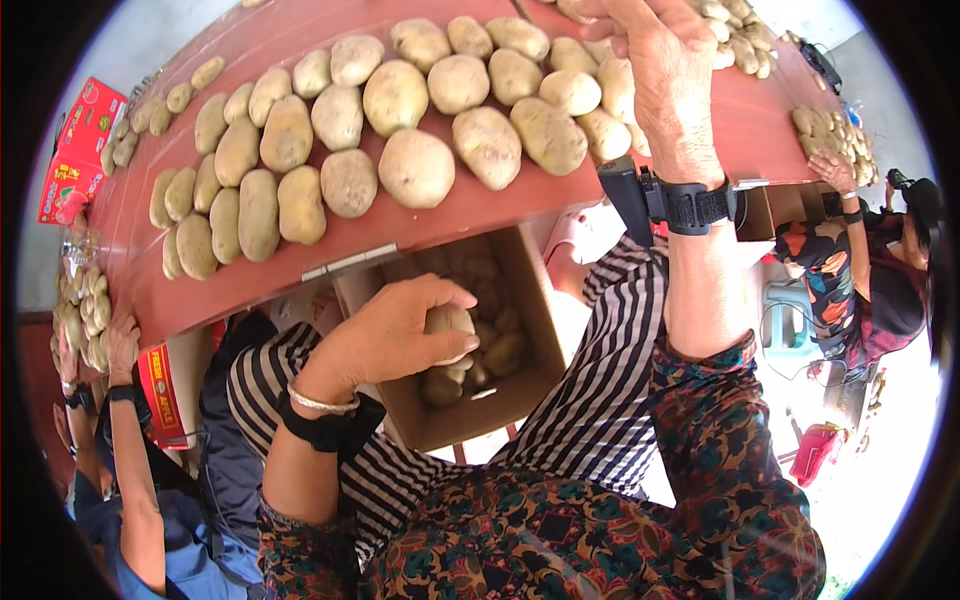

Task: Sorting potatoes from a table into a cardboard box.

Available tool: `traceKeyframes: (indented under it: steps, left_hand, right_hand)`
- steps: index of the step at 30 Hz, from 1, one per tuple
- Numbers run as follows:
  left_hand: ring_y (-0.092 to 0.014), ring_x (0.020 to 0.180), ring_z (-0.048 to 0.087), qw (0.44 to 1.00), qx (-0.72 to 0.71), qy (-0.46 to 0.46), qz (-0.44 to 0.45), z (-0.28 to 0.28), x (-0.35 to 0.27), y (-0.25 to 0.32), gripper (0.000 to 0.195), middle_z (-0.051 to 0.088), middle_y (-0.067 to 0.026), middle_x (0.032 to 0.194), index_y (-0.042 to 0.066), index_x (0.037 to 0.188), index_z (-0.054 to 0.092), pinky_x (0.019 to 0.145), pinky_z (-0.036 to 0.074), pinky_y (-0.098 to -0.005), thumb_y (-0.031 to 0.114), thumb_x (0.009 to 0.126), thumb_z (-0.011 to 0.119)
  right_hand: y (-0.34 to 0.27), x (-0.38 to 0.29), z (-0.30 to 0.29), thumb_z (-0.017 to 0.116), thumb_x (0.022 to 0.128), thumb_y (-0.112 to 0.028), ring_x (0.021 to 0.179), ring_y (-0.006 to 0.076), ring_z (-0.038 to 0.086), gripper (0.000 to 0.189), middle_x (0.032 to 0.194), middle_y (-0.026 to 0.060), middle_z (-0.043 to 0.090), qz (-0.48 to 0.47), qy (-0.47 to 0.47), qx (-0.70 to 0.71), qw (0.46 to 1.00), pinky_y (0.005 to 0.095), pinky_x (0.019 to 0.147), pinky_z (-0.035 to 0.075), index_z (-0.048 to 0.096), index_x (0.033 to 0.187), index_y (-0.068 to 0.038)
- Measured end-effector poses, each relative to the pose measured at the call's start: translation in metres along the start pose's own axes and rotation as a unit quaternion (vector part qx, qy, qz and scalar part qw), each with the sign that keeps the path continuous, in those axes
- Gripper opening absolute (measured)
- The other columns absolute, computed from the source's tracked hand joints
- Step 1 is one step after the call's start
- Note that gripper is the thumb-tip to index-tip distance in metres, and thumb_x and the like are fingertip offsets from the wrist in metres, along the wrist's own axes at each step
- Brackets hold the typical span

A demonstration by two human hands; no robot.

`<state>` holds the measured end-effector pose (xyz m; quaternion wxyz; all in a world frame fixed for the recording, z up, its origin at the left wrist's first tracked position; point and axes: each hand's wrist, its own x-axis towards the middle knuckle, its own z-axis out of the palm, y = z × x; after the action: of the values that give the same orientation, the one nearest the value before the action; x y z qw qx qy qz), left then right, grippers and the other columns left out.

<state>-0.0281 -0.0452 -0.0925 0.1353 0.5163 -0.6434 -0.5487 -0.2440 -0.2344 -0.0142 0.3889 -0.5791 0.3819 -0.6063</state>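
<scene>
Over a cardboard box between my knees, my left hand has thumb and fingers around a potato. More potatoes lie inside the box, partly in shadow. Stretched across the red table, my right hand is above the right end of several rows of potatoes. Its fingertips are close to a potato at the picture's top edge, and I cannot tell whether they grip it. A large round potato sits in the row nearest me.
At left, another person's hand is beside a potato pile. A person's hand at right touches another pile. A red printed carton stands beyond the table's left end. A pale stool stands at right.
</scene>
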Motion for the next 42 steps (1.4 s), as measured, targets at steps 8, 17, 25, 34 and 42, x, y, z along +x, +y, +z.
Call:
traceKeyframes:
  steps: [8, 17, 25, 34, 42]
  left_hand:
    - [-0.019, 0.116, 0.061, 0.991, -0.13, 0.019, -0.021, -0.006, 0.001, 0.002, 0.04, 0.067, -0.0121, 0.121, -0.001, 0.128, 0.06, 0.104, 0.046, -0.0342, 0.015, 0.093, 0.071]
    - [-0.015, 0.111, 0.062, 0.976, -0.214, 0.039, -0.002, -0.007, -0.002, -0.002, 0.039, 0.067, -0.0097, 0.12, -0.002, 0.128, 0.059, 0.097, 0.05, -0.0315, 0.014, 0.095, 0.07]
    - [-0.022, 0.105, 0.067, 0.948, -0.306, 0.075, 0.039, -0.018, -0.005, 0.019, 0.066, 0.066, -0.0143, 0.119, 0.0, 0.142, 0.048, 0.089, 0.053, -0.0299, 0.033, 0.09, 0.074]
    - [-0.008, 0.081, 0.063, 0.981, -0.162, 0.08, -0.071, -0.009, -0.004, 0.013, 0.019, 0.07, -0.0037, 0.086, 0.0, 0.101, 0.071, 0.07, 0.051, -0.0243, 0.016, 0.092, 0.067]
    - [-0.009, 0.083, 0.06, 0.993, -0.05, 0.099, -0.028, -0.005, 0.001, -0.009, 0.028, 0.067, -0.0032, 0.093, -0.003, 0.112, 0.066, 0.073, 0.051, -0.0254, 0.017, 0.093, 0.07]
  right_hand:
    - [0.02, -0.009, -0.008, 0.06, 0.084, -0.016, 0.102, 0.0374, 0.064, 0.024, 0.102, 0.0175, 0.068, -0.051, -0.197, -0.615, 0.762, 0.046, 0.089, 0.052, 0.072, 0.103, -0.007]
    - [0.012, -0.001, -0.005, 0.058, 0.083, -0.013, 0.097, 0.0361, 0.069, 0.026, 0.097, 0.0208, 0.072, -0.024, -0.18, -0.502, 0.845, 0.0422, 0.085, 0.053, 0.073, 0.101, -0.003]
    - [-0.019, -0.023, 0.002, 0.058, 0.094, -0.028, 0.079, 0.0081, 0.06, 0.034, 0.095, 0.0042, 0.071, 0.061, -0.402, -0.121, 0.906, 0.0258, 0.071, 0.049, 0.071, 0.109, 0.0]
    - [0.011, 0.022, -0.056, 0.063, 0.092, -0.025, 0.069, 0.0149, 0.065, 0.026, 0.08, 0.0081, 0.072, -0.12, 0.1, -0.136, 0.978, 0.0318, 0.065, 0.052, 0.073, 0.1, -0.002]
    - [0.05, -0.008, -0.047, 0.07, 0.079, -0.033, 0.119, 0.0376, 0.056, 0.05, 0.115, 0.0196, 0.065, -0.104, -0.069, -0.644, 0.755, 0.0435, 0.102, 0.046, 0.064, 0.123, -0.011]
